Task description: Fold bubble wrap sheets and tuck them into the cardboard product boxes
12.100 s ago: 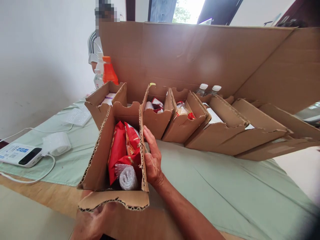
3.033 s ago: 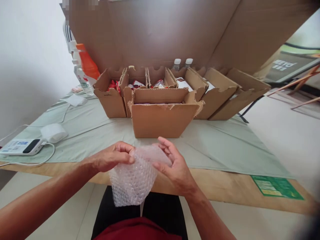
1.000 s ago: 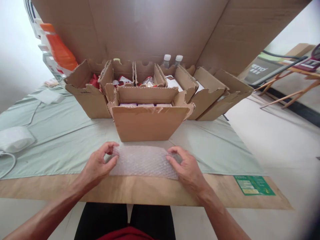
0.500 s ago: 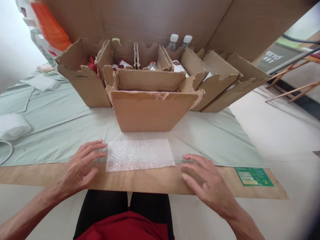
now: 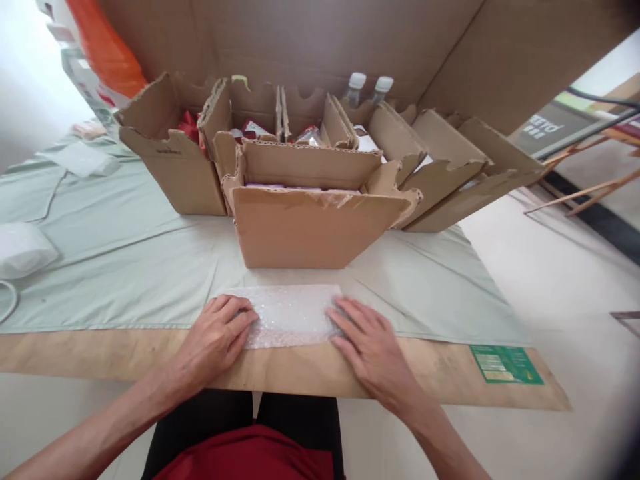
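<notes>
A clear sheet of bubble wrap (image 5: 293,317) lies flat at the table's front edge, partly on the pale green cloth and partly on bare wood. On its left end rests my left hand (image 5: 220,337), fingers bent and close together, the fingertips touching the wrap. My right hand (image 5: 367,343) is at the right end, with its fingers somewhat spread and the fingertips at the wrap's edge. Just behind the wrap stands an open cardboard box (image 5: 305,227) with flat pale items inside.
Behind is a row of cardboard bins (image 5: 185,173) holding red and white items. Two white-capped bottles (image 5: 356,90) stand behind them. White wrap (image 5: 25,250) lies at left, a green label (image 5: 506,365) at right, an orange bottle (image 5: 107,53) upper left.
Both hands have moved inward onto the ends of the bubble wrap. The left fingers have bent closer together. The view has shifted slightly.
</notes>
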The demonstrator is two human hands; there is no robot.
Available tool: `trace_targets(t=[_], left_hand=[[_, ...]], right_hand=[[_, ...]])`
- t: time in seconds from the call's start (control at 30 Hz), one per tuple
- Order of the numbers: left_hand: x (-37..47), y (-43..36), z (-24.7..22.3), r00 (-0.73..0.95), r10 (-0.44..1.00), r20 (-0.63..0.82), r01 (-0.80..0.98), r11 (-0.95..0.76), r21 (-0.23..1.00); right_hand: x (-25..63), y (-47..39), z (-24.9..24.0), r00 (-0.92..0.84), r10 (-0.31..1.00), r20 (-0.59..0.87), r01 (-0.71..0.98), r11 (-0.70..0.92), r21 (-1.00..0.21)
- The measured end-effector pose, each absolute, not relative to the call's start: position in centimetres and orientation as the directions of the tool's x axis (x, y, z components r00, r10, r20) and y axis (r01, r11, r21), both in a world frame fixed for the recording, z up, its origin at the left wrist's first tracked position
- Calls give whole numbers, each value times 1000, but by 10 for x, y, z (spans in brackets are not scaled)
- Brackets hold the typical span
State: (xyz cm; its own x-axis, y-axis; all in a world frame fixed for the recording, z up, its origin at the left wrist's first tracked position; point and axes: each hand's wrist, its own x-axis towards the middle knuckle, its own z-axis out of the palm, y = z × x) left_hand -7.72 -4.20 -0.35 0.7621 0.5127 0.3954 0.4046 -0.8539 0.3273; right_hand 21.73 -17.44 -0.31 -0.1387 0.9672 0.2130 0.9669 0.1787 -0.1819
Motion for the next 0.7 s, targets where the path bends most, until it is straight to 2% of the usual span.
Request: trace_targets(t=[0.07,0.13,0.23,0.33,0.43,0.5,0.57,0.7], left_hand=[[-81,-44,-3,760,521,389,386,-843,374],[-85,-43,-1,733,547,405,394,-826,403],[-90,-34,3,652,630,422,515,-777,363],[-95,-24,4,624,701,344,655,-710,260],[-94,-21,3,626,724,290,680,-689,252],[-90,-25,2,609,732,306,661,-682,313],[-86,-33,2,557,769,313,640,-638,428],[-82,-50,3,420,887,190,545,-414,729]], right_hand=[[252,-199,0,39,958,284,987,8,-162],[267,-208,8,144,929,340,977,-78,-200],[255,-188,17,123,936,329,961,-30,-274],[226,-149,18,90,967,239,956,-17,-294],[207,-123,14,110,977,182,941,-44,-335],[202,-121,13,95,975,203,913,-4,-407],[204,-130,15,131,967,219,867,-5,-499],[216,-156,26,330,941,73,710,-197,-676]])
